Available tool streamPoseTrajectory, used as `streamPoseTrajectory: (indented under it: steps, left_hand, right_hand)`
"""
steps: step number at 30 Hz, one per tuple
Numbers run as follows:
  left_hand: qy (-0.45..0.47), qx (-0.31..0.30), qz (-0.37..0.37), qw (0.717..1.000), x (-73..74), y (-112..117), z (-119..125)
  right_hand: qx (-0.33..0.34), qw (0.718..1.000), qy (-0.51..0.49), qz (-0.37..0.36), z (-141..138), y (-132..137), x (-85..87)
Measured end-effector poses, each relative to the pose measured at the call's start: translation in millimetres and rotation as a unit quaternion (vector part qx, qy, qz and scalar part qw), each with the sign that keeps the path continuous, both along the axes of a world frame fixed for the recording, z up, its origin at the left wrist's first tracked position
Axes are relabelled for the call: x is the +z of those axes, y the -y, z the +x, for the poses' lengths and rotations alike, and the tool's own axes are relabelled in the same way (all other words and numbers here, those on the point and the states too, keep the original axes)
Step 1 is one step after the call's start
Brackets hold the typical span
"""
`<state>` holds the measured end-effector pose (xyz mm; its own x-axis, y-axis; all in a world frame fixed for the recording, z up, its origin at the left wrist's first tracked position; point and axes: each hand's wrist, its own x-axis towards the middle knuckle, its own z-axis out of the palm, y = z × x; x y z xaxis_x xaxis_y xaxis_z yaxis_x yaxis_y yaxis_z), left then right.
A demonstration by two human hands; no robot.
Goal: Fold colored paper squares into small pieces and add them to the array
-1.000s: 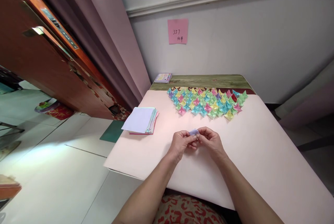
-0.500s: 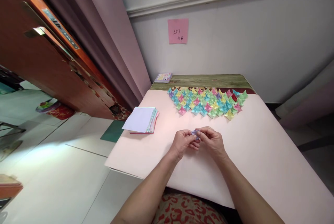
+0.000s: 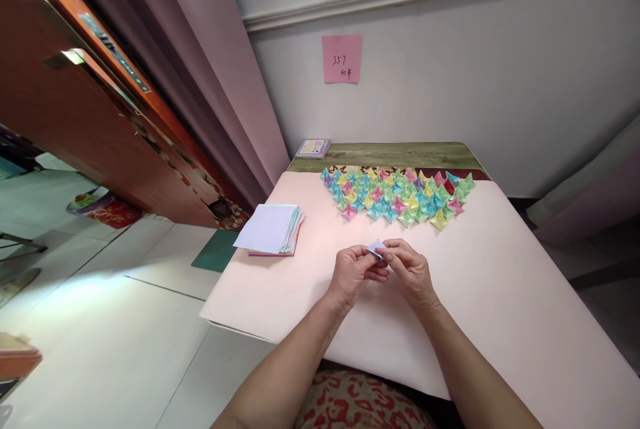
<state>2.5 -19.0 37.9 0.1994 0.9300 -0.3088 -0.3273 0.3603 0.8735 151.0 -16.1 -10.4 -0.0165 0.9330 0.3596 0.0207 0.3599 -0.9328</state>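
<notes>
A small piece of folded pale lavender paper (image 3: 376, 246) is pinched between both hands, a little above the table. My left hand (image 3: 353, 270) grips its left side with thumb and fingers. On its right side, my right hand (image 3: 407, 269) closes thumb and fingertips on it. The fingers cover part of the paper's lower edge. Beyond the hands, several rows of folded paper pieces (image 3: 383, 207) in green, blue, pink and yellow lie close together. To the left sits a stack of square paper sheets (image 3: 267, 229) with a pale lavender sheet on top.
Pale pink paper covers most of the table (image 3: 480, 329). At the back left corner lies a small printed pack (image 3: 313, 147). A pink note (image 3: 341, 59) is stuck to the wall. A reddish-brown door (image 3: 135, 129) and a mauve curtain (image 3: 225, 82) stand at the left.
The folded paper has turned slightly, and more of its pointed upper face shows between my fingers. Both hands have shifted a little and keep hold of it.
</notes>
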Motion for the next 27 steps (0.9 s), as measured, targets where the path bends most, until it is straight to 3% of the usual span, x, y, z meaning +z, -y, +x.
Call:
streamPoseTrajectory:
  steps: [7,17,23,27]
  left_hand:
    - [0.016,-0.056,0.047,0.997,0.9,-2.5,-8.8]
    - [-0.031,-0.067,0.081,0.994,-5.8,-5.4,-12.0]
    - [-0.129,-0.055,0.138,0.98,-10.4,-9.6,-8.3]
    - [-0.312,-0.013,0.208,0.927,-12.8,-16.0,-10.1]
  right_hand:
    - [-0.012,1.0,-0.001,0.012,-3.0,-3.1,-1.7]
    - [-0.025,0.997,0.059,0.04,-0.7,-4.5,-4.9]
    - [-0.025,0.997,0.073,0.008,0.6,-6.4,-7.7]
    - [-0.054,0.996,0.05,-0.043,-2.7,-9.8,-18.1]
